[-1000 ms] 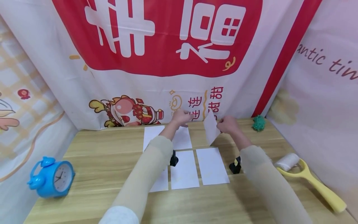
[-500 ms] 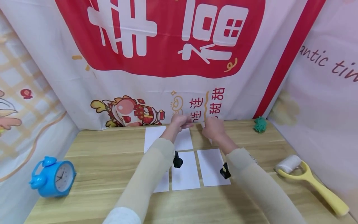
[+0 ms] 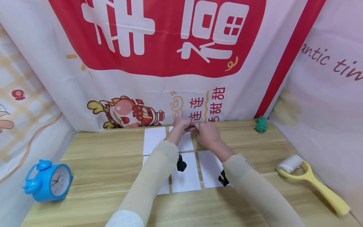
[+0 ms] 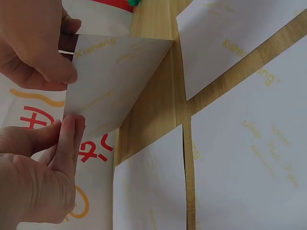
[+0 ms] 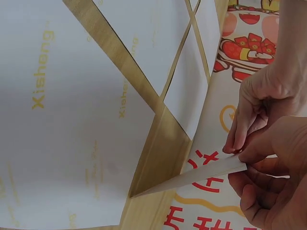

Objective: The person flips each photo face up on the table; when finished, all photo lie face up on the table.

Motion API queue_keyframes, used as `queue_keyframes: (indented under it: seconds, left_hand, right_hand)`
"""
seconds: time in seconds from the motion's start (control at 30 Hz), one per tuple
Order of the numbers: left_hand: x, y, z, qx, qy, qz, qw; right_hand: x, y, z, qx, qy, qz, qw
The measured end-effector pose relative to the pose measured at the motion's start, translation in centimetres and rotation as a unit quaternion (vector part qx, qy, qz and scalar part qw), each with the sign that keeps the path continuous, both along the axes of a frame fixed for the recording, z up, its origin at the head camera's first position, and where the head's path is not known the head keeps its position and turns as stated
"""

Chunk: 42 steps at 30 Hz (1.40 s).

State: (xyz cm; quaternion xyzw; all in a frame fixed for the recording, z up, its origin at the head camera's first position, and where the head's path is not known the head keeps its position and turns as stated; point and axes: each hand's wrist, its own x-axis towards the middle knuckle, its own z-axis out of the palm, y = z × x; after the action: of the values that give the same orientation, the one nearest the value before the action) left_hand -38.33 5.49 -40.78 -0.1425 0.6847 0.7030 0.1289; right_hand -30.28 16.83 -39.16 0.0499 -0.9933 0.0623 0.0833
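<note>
The paper sheet [image 4: 115,72] you held read "Xisheng" in yellow, with fainter print lower down. "Xisheng" repeated on the flat sheets [image 5: 72,134] before you; their smaller script was too blurry to read. Backdrop cloth [image 3: 167,67] ahead of you: big white 福 on red, sideways, beside another character cut off by the top edge; below, red 连连 and 甜甜, also sideways. Side cloth [image 3: 323,94] on your right: "antic tim", cropped. You couldn't read the alarm clock [image 3: 46,183] dial's numerals.

paper sheets [image 3: 189,180] on the table [image 3: 102,167], alarm clock [image 3: 46,183] to their left, roller [image 3: 320,186] right
</note>
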Motion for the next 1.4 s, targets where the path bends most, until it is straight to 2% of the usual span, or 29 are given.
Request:
queue_keyframes:
  seconds: [0.13, 0.3, 0.47, 0.63, 0.73, 0.77, 0.8, 0.83, 0.93, 0.97, 1.0, 1.03, 1.1, 1.2, 1.27, 1.3, 1.33, 1.37, 1.4]
  left_hand:
    - [-0.1, 0.2, 0.1, -0.033, -0.007, 0.006, 0.9994]
    - [-0.1, 0.3, 0.2, -0.048, -0.021, 0.012, 0.9985]
    - [0.1, 0.1, 0.4, -0.056, -0.017, 0.008, 0.9982]
    - [0.1, -0.2, 0.7, -0.094, -0.022, -0.012, 0.9953]
    - [0.1, -0.4, 0.6, -0.115, -0.024, -0.021, 0.9928]
    - [0.3, -0.4, 0.7, -0.121, -0.021, -0.02, 0.9922]
    - [0.1, -0.5, 0.5, -0.126, -0.022, -0.022, 0.9915]
    - [0.0, -0.5, 0.3, -0.129, -0.022, -0.024, 0.9911]
    - [-0.2, -0.4, -0.3, -0.123, -0.021, -0.034, 0.9916]
    - [-0.2, -0.3, -0.6, -0.12, -0.019, -0.039, 0.9918]
    - [-0.3, -0.2, -0.8, -0.119, -0.016, -0.045, 0.9917]
    - [-0.3, -0.2, -1.1, -0.119, -0.014, -0.049, 0.9915]
    - [-0.3, 0.0, -1.5, -0.121, -0.01, -0.054, 0.9912]
    - [-0.3, 0.0, -2.0, -0.141, -0.005, -0.06, 0.9881]
    - [-0.2, 0.0, -2.3, -0.166, -0.001, -0.067, 0.9838]
    - [-0.2, 0.0, -2.4, -0.186, 0.005, -0.073, 0.9797]
    - [-0.1, 0.0, -2.5, -0.218, 0.016, -0.081, 0.9725]
    - [0.0, 0.0, -2.5, -0.252, 0.031, -0.089, 0.9631]
    - [0.1, 0.1, -2.5, -0.29, 0.051, -0.097, 0.9506]
  right_hand:
    - [0.1, -0.3, 0.1, 0.009, -0.008, -0.002, 0.9999]
    - [0.0, 0.4, 0.6, -0.014, -0.044, 0.008, 0.9989]
    - [-1.2, 2.7, 1.7, -0.087, -0.087, -0.012, 0.9923]
    - [-2.6, 6.6, 1.8, -0.185, -0.123, -0.055, 0.9735]
    - [-2.7, 8.4, 0.7, -0.254, -0.154, -0.07, 0.9524]
    - [-2.7, 8.8, 0.1, -0.289, -0.17, -0.069, 0.9396]
    - [-2.7, 8.9, -0.4, -0.33, -0.185, -0.068, 0.9231]
    - [-2.6, 9.0, -0.8, -0.374, -0.202, -0.067, 0.9028]
    - [-2.5, 9.1, -2.0, -0.467, -0.24, -0.07, 0.8481]
    - [-2.6, 9.1, -2.3, -0.486, -0.249, -0.073, 0.8348]
    - [-2.7, 9.1, -2.6, -0.493, -0.25, -0.08, 0.8298]
    - [-2.7, 9.1, -2.9, -0.49, -0.247, -0.085, 0.8316]
    - [-2.9, 9.0, -3.3, -0.474, -0.237, -0.097, 0.8423]
    - [-3.1, 8.9, -3.7, -0.439, -0.209, -0.118, 0.8659]
    - [-3.3, 8.8, -3.9, -0.426, -0.198, -0.127, 0.8735]
    - [-3.4, 8.8, -3.9, -0.424, -0.194, -0.132, 0.8748]
    - [-3.4, 8.9, -4.0, -0.425, -0.192, -0.138, 0.8737]
    - [-3.4, 8.9, -4.0, -0.429, -0.192, -0.14, 0.8716]
    - [-3.5, 9.0, -4.1, -0.432, -0.19, -0.139, 0.8704]
